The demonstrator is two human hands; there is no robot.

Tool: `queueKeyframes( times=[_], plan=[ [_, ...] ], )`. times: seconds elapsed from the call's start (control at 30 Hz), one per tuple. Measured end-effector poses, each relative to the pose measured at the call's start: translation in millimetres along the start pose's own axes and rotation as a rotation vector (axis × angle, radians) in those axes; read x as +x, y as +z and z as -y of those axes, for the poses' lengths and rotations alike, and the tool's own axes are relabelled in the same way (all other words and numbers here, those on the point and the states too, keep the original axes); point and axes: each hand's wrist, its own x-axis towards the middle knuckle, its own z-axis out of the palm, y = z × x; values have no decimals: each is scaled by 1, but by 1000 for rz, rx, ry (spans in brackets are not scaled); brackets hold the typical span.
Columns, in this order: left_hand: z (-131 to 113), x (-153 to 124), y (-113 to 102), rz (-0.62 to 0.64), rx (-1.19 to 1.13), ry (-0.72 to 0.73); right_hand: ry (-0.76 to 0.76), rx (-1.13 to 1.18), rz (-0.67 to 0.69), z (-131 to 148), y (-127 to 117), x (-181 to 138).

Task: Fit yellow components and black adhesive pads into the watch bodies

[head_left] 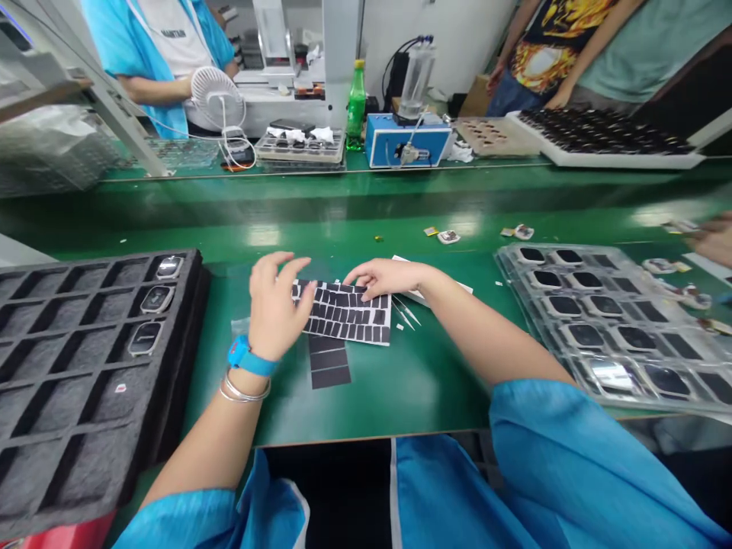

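A white sheet of several small black adhesive pads point(348, 316) lies on the green bench in front of me. My left hand point(275, 301) hovers over its left end with fingers spread and curved, holding nothing I can see. My right hand point(384, 277) rests on the sheet's top edge, fingertips bent down onto the pads. Tweezers point(407, 313) lie just right of the sheet. A separate black strip piece point(329, 364) lies below it.
A black foam tray point(69, 381) at left holds three watch bodies point(155, 299). A clear plastic tray point(618, 335) of watch parts sits at right. Across the belt stand a blue box device point(407, 142), a green bottle point(356, 103), a small fan point(216, 97) and other people.
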Motion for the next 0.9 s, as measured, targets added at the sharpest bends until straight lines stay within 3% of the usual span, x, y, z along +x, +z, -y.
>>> queueKeyframes(
  times=[0.07, 0.13, 0.27, 0.33, 0.4, 0.5, 0.6, 0.77, 0.83, 0.9],
  plan=[
    [3, -6, 9, 156, 22, 2, 19, -72, 17, -5, -15, 13],
    [9, -11, 13, 292, 74, -96, 21, -119, -69, -5, -31, 16],
    [27, -12, 6, 483, 173, -520, 34, -79, -405, 4, -63, -8],
    [38, -8, 0, 556, 161, -653, 7, -25, -504, 8, -74, -23],
    [51, -4, -4, 514, 120, -695, -31, 42, -491, 11, -77, -31],
    [69, -1, -6, 202, 35, -656, -29, 29, -317, 11, -65, -24],
    [78, -2, -1, -59, -42, -538, 25, -133, -128, 5, -43, 6],
    [63, -3, 5, -24, -27, -518, 63, -299, 47, 2, -17, 55],
    [54, -3, 4, 28, 29, -552, 54, -346, 38, 5, -17, 58],
    [46, -3, 5, 178, 110, -528, 32, -398, -83, 4, -28, 50]
  ],
)
